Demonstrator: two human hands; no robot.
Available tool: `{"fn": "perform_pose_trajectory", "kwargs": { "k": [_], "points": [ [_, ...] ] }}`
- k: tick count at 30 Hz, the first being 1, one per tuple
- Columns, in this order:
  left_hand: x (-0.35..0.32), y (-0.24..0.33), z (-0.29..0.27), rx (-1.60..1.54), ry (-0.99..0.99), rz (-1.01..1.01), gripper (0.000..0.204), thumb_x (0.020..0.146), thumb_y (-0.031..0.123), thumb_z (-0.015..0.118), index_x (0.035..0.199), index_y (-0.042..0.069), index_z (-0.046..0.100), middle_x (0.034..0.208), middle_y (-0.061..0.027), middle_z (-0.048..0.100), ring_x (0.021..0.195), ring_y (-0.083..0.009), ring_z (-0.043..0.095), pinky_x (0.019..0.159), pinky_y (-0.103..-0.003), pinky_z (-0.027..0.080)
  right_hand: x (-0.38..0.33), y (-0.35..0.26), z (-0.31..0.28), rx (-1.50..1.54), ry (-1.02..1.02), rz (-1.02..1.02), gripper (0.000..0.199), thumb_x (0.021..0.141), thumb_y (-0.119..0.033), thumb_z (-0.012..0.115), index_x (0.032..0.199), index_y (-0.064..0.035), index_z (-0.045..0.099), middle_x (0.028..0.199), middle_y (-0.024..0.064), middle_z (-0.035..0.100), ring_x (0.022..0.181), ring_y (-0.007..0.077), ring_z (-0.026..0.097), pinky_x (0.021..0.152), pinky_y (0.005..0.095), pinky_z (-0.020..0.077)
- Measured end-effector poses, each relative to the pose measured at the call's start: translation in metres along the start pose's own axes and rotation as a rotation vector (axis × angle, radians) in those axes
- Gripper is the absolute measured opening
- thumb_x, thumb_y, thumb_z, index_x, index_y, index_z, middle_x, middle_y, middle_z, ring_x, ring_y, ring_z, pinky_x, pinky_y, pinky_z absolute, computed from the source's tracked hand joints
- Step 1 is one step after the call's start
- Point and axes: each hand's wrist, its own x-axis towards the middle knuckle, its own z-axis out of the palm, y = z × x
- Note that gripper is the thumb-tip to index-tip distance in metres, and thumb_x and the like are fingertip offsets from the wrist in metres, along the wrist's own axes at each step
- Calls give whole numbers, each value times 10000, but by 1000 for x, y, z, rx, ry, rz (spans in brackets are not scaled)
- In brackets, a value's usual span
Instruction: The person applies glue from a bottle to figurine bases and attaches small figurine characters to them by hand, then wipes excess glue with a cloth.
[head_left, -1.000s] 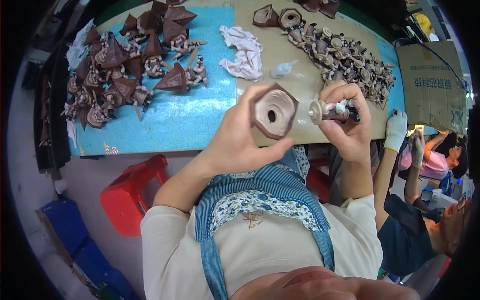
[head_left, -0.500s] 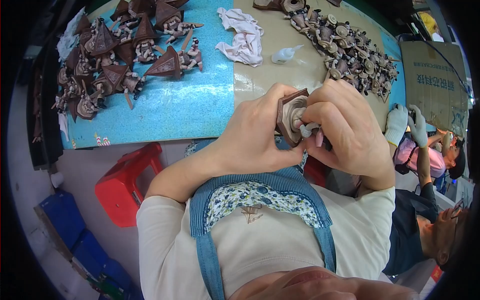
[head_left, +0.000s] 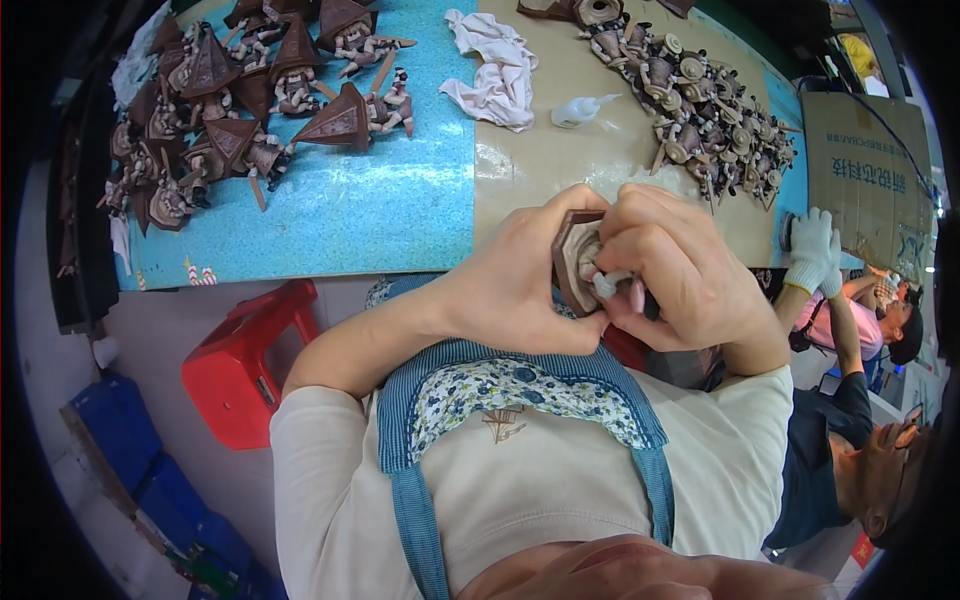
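In front of my chest, my left hand (head_left: pixel 510 275) closes around a brown, many-sided cone-shaped piece (head_left: pixel 566 262). Its paler hollow underside faces my right hand (head_left: pixel 672 262). The fingers of that hand are wrapped round a small figurine (head_left: pixel 610 284), whose body sits against the hollow; only a pale grey and pinkish bit of it shows. Where the two parts meet is mostly hidden by my fingers. Beyond my hands, a small white squeeze bottle (head_left: pixel 576 111) with a thin nozzle lies on its side on the brown sheet.
Figurines with brown pointed tops (head_left: pixel 235 140) crowd the table's left. Figurines with round tops (head_left: pixel 705 110) are piled at the right. A white cloth (head_left: pixel 495 75) lies between them. A red stool (head_left: pixel 232 370) stands lower left. A gloved co-worker's hand (head_left: pixel 810 250) is beside a carton (head_left: pixel 865 180).
Both hands have dropped slightly toward me with the pieces, keeping their grip. At the right, the co-worker's gloved hands have shifted closer together.
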Motion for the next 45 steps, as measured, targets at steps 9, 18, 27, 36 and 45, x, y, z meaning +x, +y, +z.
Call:
{"fn": "perform_pose_trajectory", "kwargs": {
  "k": [9, 18, 27, 36, 45],
  "points": [
    [3, -6, -12, -244, -43, -170, 656, 639, 135, 840, 1154, -1, 458, 1133, -55, 524, 1017, -121, 516, 902, -281, 430, -2, 17, -26, 38, 16, 101, 398, 729, -96, 704, 1083, 17, 562, 962, 131, 563, 850, 298, 550, 750, 350, 447],
    [1, -8, -20, -507, -250, -283, 650, 659, 144, 779, 1204, 1, 455, 1078, -68, 553, 952, -149, 550, 838, -275, 453, -8, 33, -13, 182, 71, -165, 316, 683, 4, 605, 992, -34, 659, 1017, 138, 597, 916, 307, 574, 853, 405, 451],
    [-12, 78, -111, 1099, 648, -58, 638, 719, 62, 650, 1297, 3, 385, 1129, -183, 553, 961, -266, 585, 834, -354, 470, -43, 77, 51, 79, 719, 378, 598, 643, 53, 541, 1234, -21, 485, 1218, 150, 496, 1133, 290, 483, 933, 380, 408],
    [101, 28, -86, 1405, 508, 192, 366, 782, 226, 679, 1016, -42, 590, 937, -228, 626, 890, -384, 619, 777, -439, 496, -17, 112, 75, -16, 704, 567, 487, 725, -21, 662, 1185, -2, 503, 1111, 154, 566, 1033, 285, 566, 891, 361, 442],
    [171, -25, -105, 958, 614, -120, 331, 892, 317, 571, 1005, 5, 588, 739, -182, 654, 735, -300, 677, 569, -365, 519, -30, 105, 70, 372, 923, 570, 263, 849, -16, 598, 1100, 22, 529, 1007, 105, 576, 914, 204, 621, 823, 319, 489]
  ]
}}
